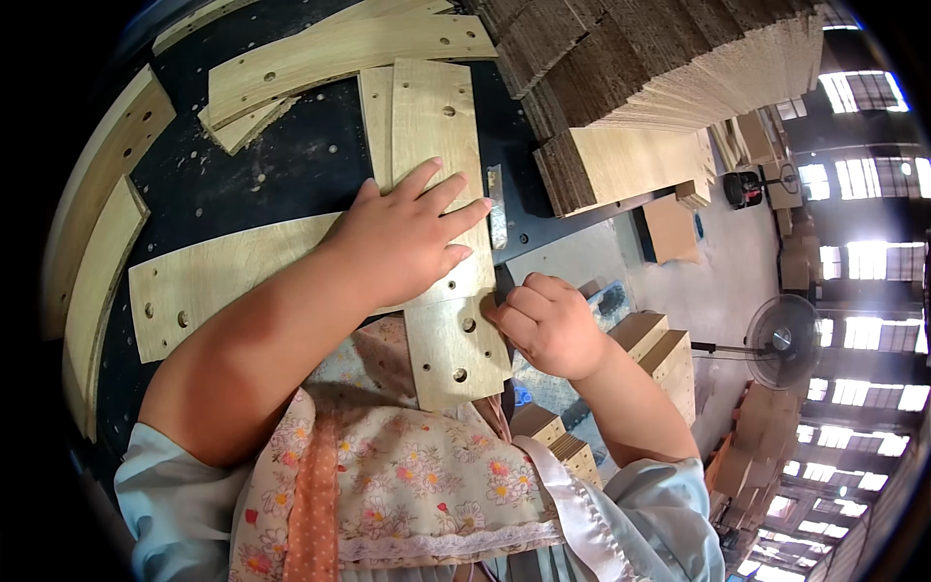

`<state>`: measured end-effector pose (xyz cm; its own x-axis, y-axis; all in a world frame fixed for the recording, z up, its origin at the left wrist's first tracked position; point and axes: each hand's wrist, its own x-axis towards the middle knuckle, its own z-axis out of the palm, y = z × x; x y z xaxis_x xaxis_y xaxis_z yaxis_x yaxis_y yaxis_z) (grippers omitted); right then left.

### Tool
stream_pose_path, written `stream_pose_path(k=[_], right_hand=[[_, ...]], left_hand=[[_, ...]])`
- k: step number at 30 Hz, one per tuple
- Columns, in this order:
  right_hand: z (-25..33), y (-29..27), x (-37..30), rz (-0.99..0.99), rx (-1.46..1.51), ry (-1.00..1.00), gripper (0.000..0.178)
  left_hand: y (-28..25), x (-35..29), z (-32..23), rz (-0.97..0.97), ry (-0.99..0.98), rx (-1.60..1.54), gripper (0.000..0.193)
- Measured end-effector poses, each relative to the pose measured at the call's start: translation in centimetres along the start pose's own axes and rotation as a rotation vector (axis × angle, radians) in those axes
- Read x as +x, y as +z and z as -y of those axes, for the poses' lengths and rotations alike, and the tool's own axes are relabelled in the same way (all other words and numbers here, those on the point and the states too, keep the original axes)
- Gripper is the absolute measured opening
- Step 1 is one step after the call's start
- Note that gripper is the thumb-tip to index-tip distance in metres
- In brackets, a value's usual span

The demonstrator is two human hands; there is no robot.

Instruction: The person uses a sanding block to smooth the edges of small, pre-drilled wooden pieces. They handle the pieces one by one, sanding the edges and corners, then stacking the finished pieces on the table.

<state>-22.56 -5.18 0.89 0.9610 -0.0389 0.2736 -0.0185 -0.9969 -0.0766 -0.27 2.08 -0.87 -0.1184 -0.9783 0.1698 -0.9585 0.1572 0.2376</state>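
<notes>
My left hand (412,238) lies flat, fingers spread, on a long light wood-grain board (436,116) with drilled holes. The near end of this board reaches past the table edge over my floral apron (417,466). Beside the board's right edge, my right hand (553,325) is closed, its thumb side against the edge near a hole; whatever its fingers hold, if anything, is hidden. Another board (218,267) lies crosswise under my left forearm, partly covered. A narrow strip (497,209) sits on the table right of my left fingertips.
More drilled boards (349,53) lie on the dark table (310,160), some at the far left rim. Tall stacks of panels (669,68) stand at the far right. Beyond the table's right edge are cut wood pieces (655,349), a standing fan (781,339) and concrete floor.
</notes>
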Motion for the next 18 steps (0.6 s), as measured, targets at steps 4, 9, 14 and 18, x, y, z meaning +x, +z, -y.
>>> stream_pose_path(k=[4,9,14,18], right_hand=[[-0.9,-0.5,2.7,-0.101,-0.122,0.116,0.019],[0.9,0.3,1.6,-0.017,-0.081,-0.026,0.017],[0.7,-0.4,2.2,-0.183,-0.107,0.221,0.017],[1.4,0.8,1.7,-0.104,-0.085,0.217,0.014]], left_hand=[[-0.1,0.0,0.1,0.012,0.001,-0.022,0.053],[-0.2,-0.1,-0.1,0.048,-0.02,-0.004,0.052],[-0.1,0.0,0.0,0.033,-0.005,0.013,0.052],[-0.2,0.3,-0.2,0.078,-0.012,0.015,0.052]])
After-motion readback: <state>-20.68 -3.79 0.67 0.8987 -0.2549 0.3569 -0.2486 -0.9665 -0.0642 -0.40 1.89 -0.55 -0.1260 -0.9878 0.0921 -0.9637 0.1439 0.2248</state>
